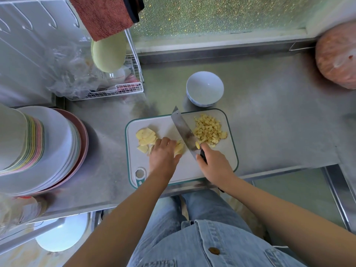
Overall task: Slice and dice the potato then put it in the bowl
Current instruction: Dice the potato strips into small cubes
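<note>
A white cutting board (227, 157) with a green rim lies on the steel counter. Potato slices (145, 138) are piled at its left. My left hand (163, 157) presses down on a small stack of slices (179, 148), fingers curled over them. My right hand (215, 166) grips the black handle of a broad knife (185, 132), whose blade slants across the board just right of that stack. A heap of diced potato (209, 130) sits on the board's right side. An empty white bowl (204, 88) stands just beyond the board.
Stacked plates and bowls (48, 147) fill the counter's left side. A wire dish rack (115, 89) with plastic bags stands at the back left, under a hanging red towel (104, 14). A round wooden block (339, 54) leans at the far right. The counter edge (192, 186) runs below the board.
</note>
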Tool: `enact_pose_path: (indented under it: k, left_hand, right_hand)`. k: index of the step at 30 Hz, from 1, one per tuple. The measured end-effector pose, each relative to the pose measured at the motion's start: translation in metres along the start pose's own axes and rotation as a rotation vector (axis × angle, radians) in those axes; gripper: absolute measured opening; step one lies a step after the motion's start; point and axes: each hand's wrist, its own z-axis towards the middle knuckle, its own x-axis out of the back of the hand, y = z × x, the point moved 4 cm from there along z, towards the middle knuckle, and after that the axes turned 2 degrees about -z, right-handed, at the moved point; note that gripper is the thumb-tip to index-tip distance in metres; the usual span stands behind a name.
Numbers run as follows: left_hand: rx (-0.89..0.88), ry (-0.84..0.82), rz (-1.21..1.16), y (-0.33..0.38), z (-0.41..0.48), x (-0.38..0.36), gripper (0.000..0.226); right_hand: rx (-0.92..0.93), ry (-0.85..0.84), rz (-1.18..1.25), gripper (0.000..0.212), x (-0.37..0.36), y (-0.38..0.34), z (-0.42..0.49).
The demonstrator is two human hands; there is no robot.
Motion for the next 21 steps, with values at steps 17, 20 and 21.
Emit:
enact_pose_path:
  k: [17,20,21]
  left_hand:
    - [-0.097,0.195,-0.132,-0.005,-0.001,-0.001,0.014]
    - [-0.106,0.193,-0.113,-0.004,-0.001,-0.002,0.015]
    - [-0.11,0.195,-0.111,-0.004,-0.001,-0.002,0.015]
  right_hand:
    - [0.054,-0.035,-0.13,0.012,0.0,-0.023,-0.007]
    - [0.039,-0.051,-0.133,0.015,0.0,-0.023,-0.006]
    - [0.036,-0.057,-0.133,0.015,-0.001,-0.023,-0.006]
